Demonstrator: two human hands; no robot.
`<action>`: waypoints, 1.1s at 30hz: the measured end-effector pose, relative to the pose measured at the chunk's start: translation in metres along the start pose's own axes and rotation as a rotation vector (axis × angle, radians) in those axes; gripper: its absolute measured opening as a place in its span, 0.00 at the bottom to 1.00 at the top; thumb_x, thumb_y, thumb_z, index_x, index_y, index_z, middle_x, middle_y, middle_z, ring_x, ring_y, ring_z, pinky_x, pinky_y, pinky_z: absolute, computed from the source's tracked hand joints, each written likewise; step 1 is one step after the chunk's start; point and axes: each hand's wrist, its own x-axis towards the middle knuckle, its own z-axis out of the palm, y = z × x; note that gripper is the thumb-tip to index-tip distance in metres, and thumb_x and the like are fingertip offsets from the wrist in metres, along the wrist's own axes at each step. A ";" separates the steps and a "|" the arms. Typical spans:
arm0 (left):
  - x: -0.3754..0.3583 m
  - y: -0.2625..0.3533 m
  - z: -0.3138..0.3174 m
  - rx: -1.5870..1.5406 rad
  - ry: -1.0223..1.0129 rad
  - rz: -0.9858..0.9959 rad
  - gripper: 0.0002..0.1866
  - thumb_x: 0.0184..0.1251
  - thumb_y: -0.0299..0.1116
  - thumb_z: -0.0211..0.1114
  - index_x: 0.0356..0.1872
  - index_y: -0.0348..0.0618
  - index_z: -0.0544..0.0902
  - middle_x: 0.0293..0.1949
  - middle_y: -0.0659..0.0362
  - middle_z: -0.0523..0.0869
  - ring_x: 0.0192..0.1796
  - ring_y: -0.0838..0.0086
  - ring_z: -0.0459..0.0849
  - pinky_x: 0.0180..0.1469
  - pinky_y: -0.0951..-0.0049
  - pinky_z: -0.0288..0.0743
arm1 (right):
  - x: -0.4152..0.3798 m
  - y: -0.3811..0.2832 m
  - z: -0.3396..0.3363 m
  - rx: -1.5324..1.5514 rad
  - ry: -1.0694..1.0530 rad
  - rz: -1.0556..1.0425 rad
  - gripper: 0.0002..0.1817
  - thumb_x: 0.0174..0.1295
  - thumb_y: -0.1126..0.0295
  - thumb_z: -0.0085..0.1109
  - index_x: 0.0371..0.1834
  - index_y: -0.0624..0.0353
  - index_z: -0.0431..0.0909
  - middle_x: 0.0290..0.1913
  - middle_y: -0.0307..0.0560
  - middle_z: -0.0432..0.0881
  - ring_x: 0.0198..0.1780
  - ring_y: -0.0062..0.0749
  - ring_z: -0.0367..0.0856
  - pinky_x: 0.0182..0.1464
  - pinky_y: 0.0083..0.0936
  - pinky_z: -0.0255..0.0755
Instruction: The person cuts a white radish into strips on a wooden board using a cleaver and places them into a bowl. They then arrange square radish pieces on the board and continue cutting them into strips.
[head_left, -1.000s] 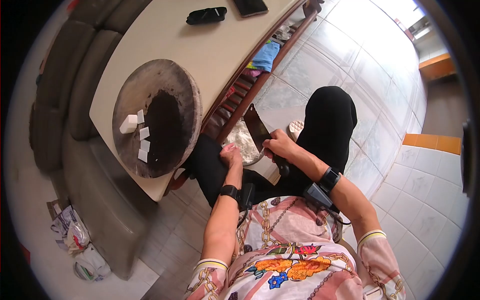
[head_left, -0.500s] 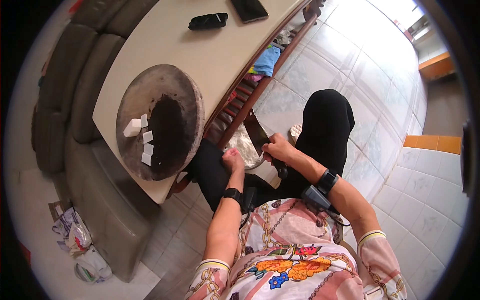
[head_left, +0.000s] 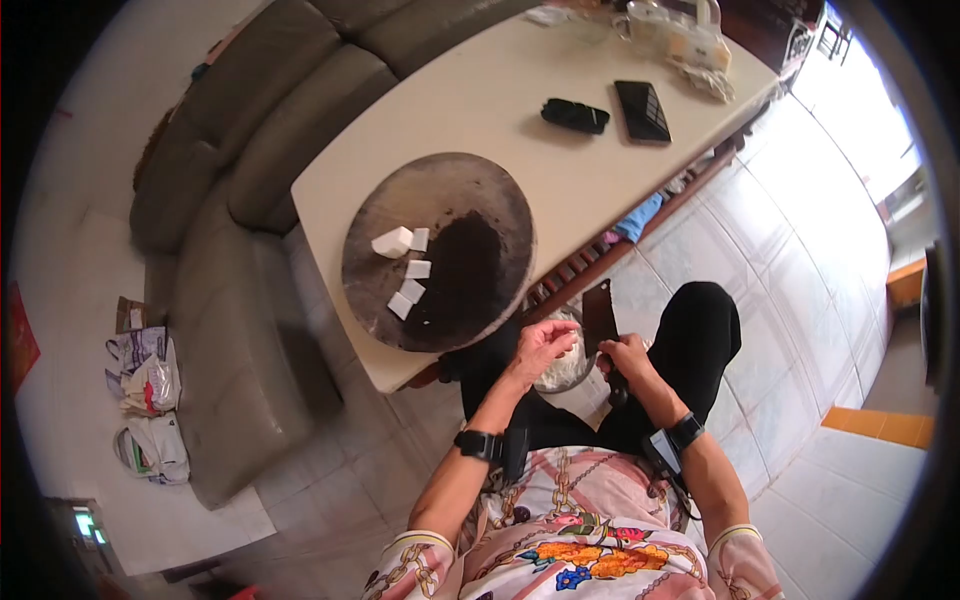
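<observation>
My right hand [head_left: 625,362] is wrapped around the handle of a cleaver [head_left: 600,312], its dark, broad blade pointing up and away from me. My left hand [head_left: 543,350] hovers just left of the blade, fingers loosely bent and partly apart, with nothing visible in them. Below both hands, between my knees, is a round bowl [head_left: 572,378] with white, lumpy contents, partly hidden by the left hand. On the table, a thick round chopping board [head_left: 385,315] has a dark wet patch. A larger white block [head_left: 393,242] and several small white pieces [head_left: 418,269] lie on it.
The cream table [head_left: 560,205] also bears a black case [head_left: 575,116], a phone [head_left: 643,111] and containers at its far end. A grey leather sofa [head_left: 235,350] runs along the left. Bags [head_left: 150,390] lie beyond it. Blue cloth [head_left: 638,217] shows under the table.
The camera view has swung, so the table and board appear farther right and more of the table shows. My left hand's fingers have loosened from a fist, near the blade. The right hand keeps the cleaver.
</observation>
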 end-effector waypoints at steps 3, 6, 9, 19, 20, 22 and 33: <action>-0.024 0.067 -0.005 -0.042 -0.104 0.102 0.13 0.67 0.29 0.64 0.50 0.36 0.81 0.40 0.62 0.85 0.43 0.81 0.82 0.47 0.80 0.76 | -0.008 -0.005 -0.006 0.048 0.025 -0.082 0.13 0.59 0.70 0.53 0.17 0.64 0.74 0.14 0.44 0.74 0.14 0.29 0.72 0.17 0.27 0.67; -0.051 0.118 -0.009 -0.031 -0.239 0.217 0.13 0.66 0.25 0.64 0.51 0.34 0.81 0.41 0.59 0.86 0.45 0.80 0.83 0.52 0.79 0.76 | -0.032 -0.017 -0.019 -0.010 0.077 -0.176 0.11 0.61 0.68 0.53 0.24 0.64 0.75 0.16 0.44 0.75 0.14 0.27 0.72 0.17 0.25 0.67; -0.071 0.150 -0.021 -0.004 -0.050 0.376 0.12 0.66 0.24 0.64 0.49 0.34 0.81 0.40 0.59 0.86 0.44 0.80 0.83 0.50 0.79 0.76 | -0.066 -0.028 -0.027 0.139 -0.005 -0.343 0.09 0.62 0.69 0.53 0.33 0.65 0.75 0.20 0.44 0.77 0.14 0.24 0.72 0.17 0.22 0.66; -0.046 0.122 -0.103 1.050 0.905 0.746 0.27 0.55 0.40 0.72 0.53 0.37 0.78 0.52 0.46 0.78 0.56 0.51 0.74 0.58 0.52 0.66 | -0.127 -0.127 0.024 0.190 -0.068 -0.698 0.08 0.61 0.76 0.53 0.42 0.65 0.74 0.28 0.43 0.80 0.24 0.22 0.77 0.28 0.20 0.72; -0.044 0.120 -0.103 1.039 0.896 0.705 0.27 0.53 0.40 0.73 0.53 0.38 0.78 0.52 0.48 0.79 0.56 0.51 0.74 0.58 0.52 0.66 | -0.120 -0.138 0.038 0.144 -0.030 -0.751 0.08 0.61 0.75 0.53 0.43 0.64 0.74 0.28 0.42 0.80 0.24 0.22 0.77 0.28 0.20 0.72; -0.042 0.116 -0.106 1.056 0.886 0.720 0.25 0.51 0.38 0.74 0.50 0.40 0.80 0.49 0.51 0.81 0.55 0.53 0.74 0.57 0.53 0.66 | -0.093 -0.155 0.066 0.058 0.002 -0.818 0.08 0.62 0.74 0.53 0.43 0.63 0.74 0.28 0.41 0.79 0.26 0.20 0.77 0.28 0.20 0.71; -0.054 0.129 -0.099 1.131 0.843 0.654 0.13 0.66 0.38 0.62 0.49 0.49 0.82 0.51 0.54 0.79 0.57 0.57 0.73 0.56 0.50 0.65 | 0.024 -0.181 0.123 -0.131 -0.030 -0.928 0.10 0.62 0.67 0.53 0.37 0.64 0.75 0.26 0.42 0.79 0.25 0.22 0.78 0.27 0.21 0.72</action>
